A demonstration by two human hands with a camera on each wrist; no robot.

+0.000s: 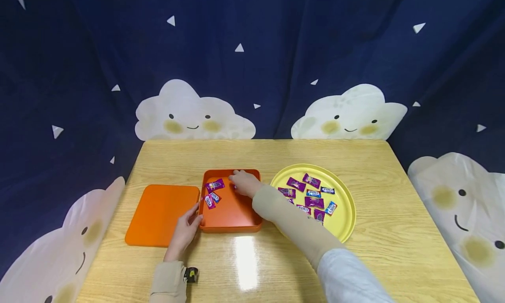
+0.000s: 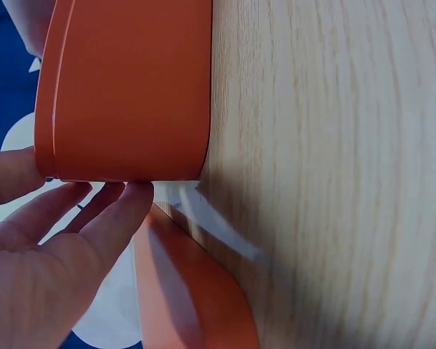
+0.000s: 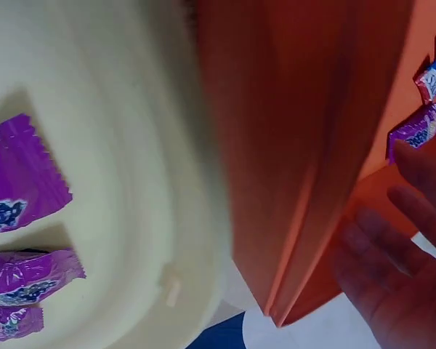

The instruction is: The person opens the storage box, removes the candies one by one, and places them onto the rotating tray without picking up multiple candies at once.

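My left hand [image 1: 186, 228] touches the left wall of an orange box [image 1: 236, 228] with spread fingers. In the left wrist view, its fingertips [image 2: 139, 190] rest against the box side. Over the right part of the box reaches my right hand [image 1: 246, 183], palm down with loosely bent fingers. No candy shows between those fingers in the right wrist view. Three wrapped candies lie at the box's left side: a purple one [image 1: 215, 185], a small blue one [image 1: 215, 197] and a purple-pink one [image 1: 209, 201]. A round yellow tray [image 1: 347, 206] holds several purple candies [image 1: 314, 202] and blue ones [image 1: 327, 190].
An orange lid [image 1: 161, 215] lies flat left of the box, close by my left forearm. The yellow tray stands just right of the box, partly beneath my right forearm in the head view. A dark blue curtain [image 1: 272, 40] with clouds hangs around the wooden table [image 1: 394, 233].
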